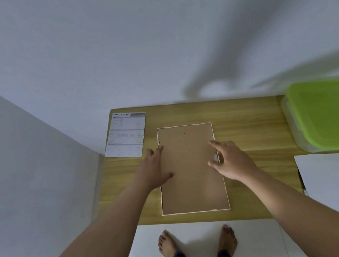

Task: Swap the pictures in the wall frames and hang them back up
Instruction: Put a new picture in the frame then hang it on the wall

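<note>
A white picture frame point(190, 168) lies face down in the middle of the wooden table point(248, 123), its brown backing board facing up. My left hand point(155, 170) rests on the frame's left edge with fingers spread and the thumb on the board. My right hand point(229, 159) hovers at the right edge, fingers relaxed, fingertips at a small tab on the rim. A printed sheet headed "Specification" point(126, 134) lies at the table's back left.
A clear storage box with a green lid point(329, 114) stands at the table's right. A white sheet or board point(337, 181) lies at the right front edge. Walls close in behind and to the left. My bare feet stand on white floor tiles below.
</note>
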